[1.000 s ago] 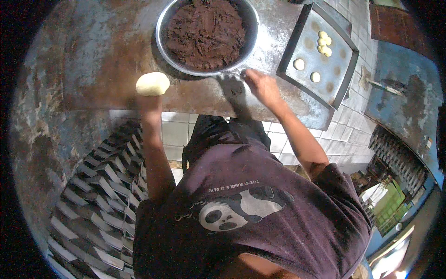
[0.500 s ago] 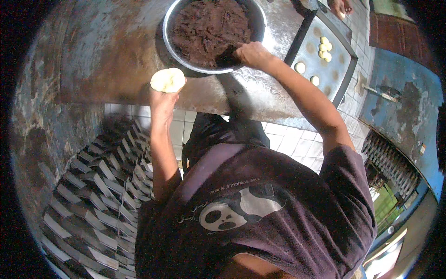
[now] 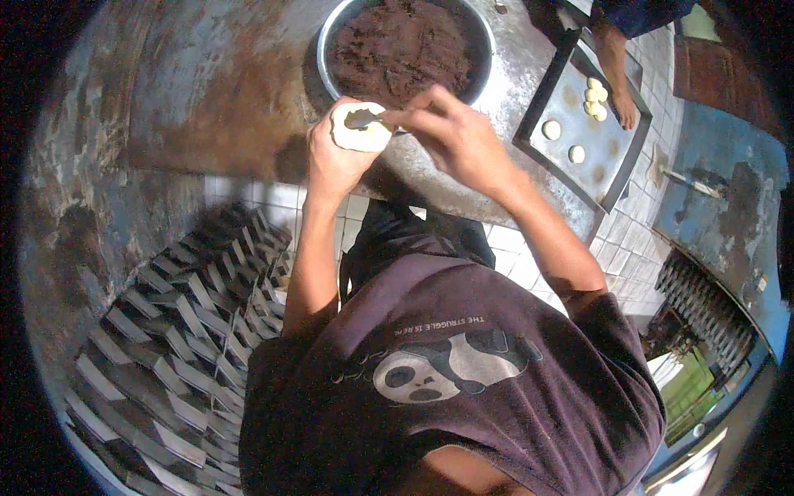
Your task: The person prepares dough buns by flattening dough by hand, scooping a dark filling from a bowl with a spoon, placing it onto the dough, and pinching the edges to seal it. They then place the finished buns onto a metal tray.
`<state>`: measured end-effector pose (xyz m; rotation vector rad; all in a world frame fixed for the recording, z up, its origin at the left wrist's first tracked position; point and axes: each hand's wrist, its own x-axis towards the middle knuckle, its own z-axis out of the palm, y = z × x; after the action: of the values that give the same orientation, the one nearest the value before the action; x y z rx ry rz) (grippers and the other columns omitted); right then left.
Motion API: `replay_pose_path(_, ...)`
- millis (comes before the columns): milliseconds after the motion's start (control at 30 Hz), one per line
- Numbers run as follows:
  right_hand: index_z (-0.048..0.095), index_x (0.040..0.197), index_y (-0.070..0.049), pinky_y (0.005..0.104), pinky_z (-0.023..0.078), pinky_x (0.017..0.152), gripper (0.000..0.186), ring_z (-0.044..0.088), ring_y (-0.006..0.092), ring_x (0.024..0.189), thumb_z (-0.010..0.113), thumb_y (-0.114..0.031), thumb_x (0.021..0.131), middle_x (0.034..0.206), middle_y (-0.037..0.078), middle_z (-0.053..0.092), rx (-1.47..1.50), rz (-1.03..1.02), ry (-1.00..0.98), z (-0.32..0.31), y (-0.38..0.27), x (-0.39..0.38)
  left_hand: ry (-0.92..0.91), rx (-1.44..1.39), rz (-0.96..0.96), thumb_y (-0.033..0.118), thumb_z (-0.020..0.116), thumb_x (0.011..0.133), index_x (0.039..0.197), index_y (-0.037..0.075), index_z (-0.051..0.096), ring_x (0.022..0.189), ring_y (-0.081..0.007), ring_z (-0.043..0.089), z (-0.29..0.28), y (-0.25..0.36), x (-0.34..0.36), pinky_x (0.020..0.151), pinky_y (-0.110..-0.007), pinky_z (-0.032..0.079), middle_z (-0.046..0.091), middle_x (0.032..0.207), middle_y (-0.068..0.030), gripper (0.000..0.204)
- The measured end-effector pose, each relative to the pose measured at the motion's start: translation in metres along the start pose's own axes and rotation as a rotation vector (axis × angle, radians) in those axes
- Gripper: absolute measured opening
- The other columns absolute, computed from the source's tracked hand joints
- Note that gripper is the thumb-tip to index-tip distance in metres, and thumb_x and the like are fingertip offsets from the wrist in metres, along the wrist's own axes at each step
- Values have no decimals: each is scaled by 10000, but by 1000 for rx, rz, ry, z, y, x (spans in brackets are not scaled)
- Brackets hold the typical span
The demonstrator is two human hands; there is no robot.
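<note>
My left hand (image 3: pixel 329 159) cups a flat round of pale dough (image 3: pixel 369 140), held up at the near edge of the bowl. Dark brown filling lies in the middle of the dough. Pinched in the fingers of my right hand (image 3: pixel 459 136) is a thin tool (image 3: pixel 385 118), whose dark tip rests on the filling; its exact kind is hidden by the fingers and the blur. Just beyond both hands stands a large metal bowl (image 3: pixel 325 73) of brown, crumbly-looking filling (image 3: pixel 405 51).
A dark-rimmed baking tray (image 3: pixel 529 124) lies to the right, with several pale dough pieces (image 3: pixel 595 99) on it. Another person's hand (image 3: pixel 624 109) reaches over its far right side from a dark blue sleeve (image 3: pixel 649 12). The worn metal tabletop (image 3: pixel 215 99) extends left.
My right hand has come from the bowl to the dough with the tool, and brown filling now shows on the dough. The other person's arm has reached in over the tray.
</note>
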<state>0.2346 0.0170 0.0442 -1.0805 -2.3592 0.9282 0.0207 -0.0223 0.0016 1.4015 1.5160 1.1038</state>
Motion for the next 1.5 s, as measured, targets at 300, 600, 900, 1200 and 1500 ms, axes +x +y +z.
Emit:
replay_pose_path(300, 687, 1253, -171, 462, 548, 781, 407, 651, 337, 930, 700, -101, 852, 1064, 112, 604, -81, 94, 177, 42, 35, -89, 174, -130, -201, 220, 800, 880, 1033, 2, 736, 870, -201, 722, 32, -40, -5, 821, -348, 549, 770, 970, -100, 274)
replay_pose_path(600, 671, 1207, -34, 457, 538, 894, 412, 653, 412, 1030, 759, -316, 920, 1116, 217, 629, 31, 436, 96, 48, 121, -169, -406, 22, -53, 246, 823, 895, 1061, 26, 703, 905, -116, 683, 70, 39, -4, 848, -300, 539, 757, 975, -48, 301)
replay_pose_path(900, 703, 1214, -72, 387, 537, 928, 620, 657, 275, 1057, 928, -361, 714, 1168, 135, 625, 336, 174, 202, -103, 27, -128, -779, -16, 43, 140, 845, 789, 1096, 14, 693, 883, -143, 683, 129, 90, 1, 813, -326, 549, 742, 992, -66, 365)
replay_pose_path(1200, 655, 1293, -55, 369, 563, 913, 473, 683, 177, 947, 824, -240, 892, 1168, 82, 636, 1059, 375, 264, -151, 57, -191, -579, -620, -296, 218, 711, 958, 1196, 47, 599, 762, -30, 540, 198, 138, -36, 624, -189, 414, 644, 989, 14, 313)
replay_pose_path(1500, 701, 1211, -81, 425, 552, 896, 534, 660, 339, 1042, 887, -329, 776, 1153, 147, 616, 239, -105, 308, -199, 66, -220, -576, -875, -470, 155, 561, 941, 1270, 27, 554, 690, -18, 502, 251, 184, -50, 527, -185, 348, 600, 935, -8, 353)
